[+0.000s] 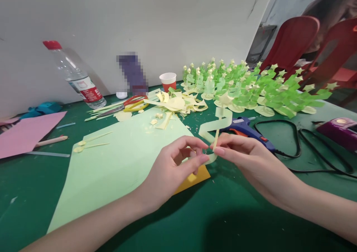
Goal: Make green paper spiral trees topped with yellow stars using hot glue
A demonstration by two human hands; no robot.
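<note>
Left hand (170,168) thumb + forefinger pinch shut on the bottom end of a pale green folded paper strip (216,127), right hand (251,159) fingertips pinch the thin pale yellow paper stick (216,136) that runs up thru the strip's folds; both hands closed on the piece, held just above the green table mat (237,215), near its middle, in front of the person. The strip zigzags up the stick in abt 3 loops & a pale yellow paper star (225,99) already sits at the top, so judging by that the tree is part built: star on, upper folds threaded, lowest fold at the fingertips looks unfinished & no round base seen under it yet. Long axis = the stick, nearly upright, leaning a bit away from the person, star end up, bottom end down at the fingers. Under the hands lies a big light green paper sheet (117,162) w/ an orange-yellow card (193,179) poking out at its corner. Just beyond the right hand a blue hot glue gun (247,127) lies on its side, black cord (301,144) trailing right. Further back, heap of yellow paper offcuts (175,105), red-handled scissors (131,103), and a crowd of finished green paper trees with stars (251,88) standing at the rear right, so many are done already. Clear plastic bottle with red cap (75,75) leans at rear left.
</note>
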